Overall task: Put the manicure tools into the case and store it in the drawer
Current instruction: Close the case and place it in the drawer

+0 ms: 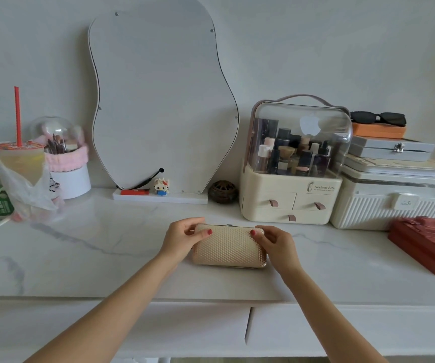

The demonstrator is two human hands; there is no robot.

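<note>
With your left hand (182, 238) and right hand (276, 241) pinching the closed case (228, 248), lift it level off the surface (106, 244) toward the drawer (342, 328).

Two hands, left (182, 238) and right (276, 242), one case (229, 250), one mirror (158, 100), one pair of sunglasses (378, 118), one drink cup (18, 161), two desk drawers (342, 326).

Pretty clearly someone's bedroom vanity at home. White marble-look bench (106, 244) against a plain wall, with a wavy-edged mirror (162, 100) propped on it, a clear-lidded cosmetics organizer (293, 163) packed with bottles, a tub of makeup brushes (64, 158) with a pink headband around it, a takeaway drink (18, 159), sunglasses (378, 117) on stacked boxes, and a little toy cat figure (161, 186).
</note>
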